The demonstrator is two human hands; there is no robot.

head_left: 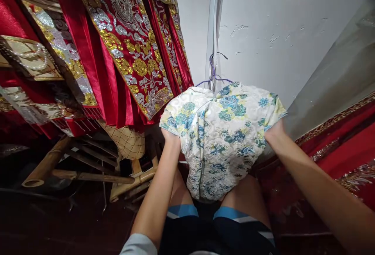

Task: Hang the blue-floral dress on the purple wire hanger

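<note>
A short-sleeved white blouse (pixel 218 141) with blue, green and yellow flowers hangs in front of me on a thin purple hanger (pixel 213 76). My left hand (pixel 170 136) reaches into or behind the blouse's left-hand sleeve in view, with only the wrist and heel of the hand showing. On the other side, my right hand (pixel 275 129) goes in under the opposite sleeve the same way. Cloth covers the fingers of both hands, so their grip is hidden. The sleeves are spread outward, and the hem hangs down over my thighs.
Red costumes (pixel 140 48) with gold and silver sequins hang at the left. Below them stand bamboo furniture pieces (pixel 93 177) and a quilted tan cloth (pixel 125 139). A white wall (pixel 263 28) with a vertical strip rises behind the hanger. Red trimmed fabric (pixel 348 141) lies at the right.
</note>
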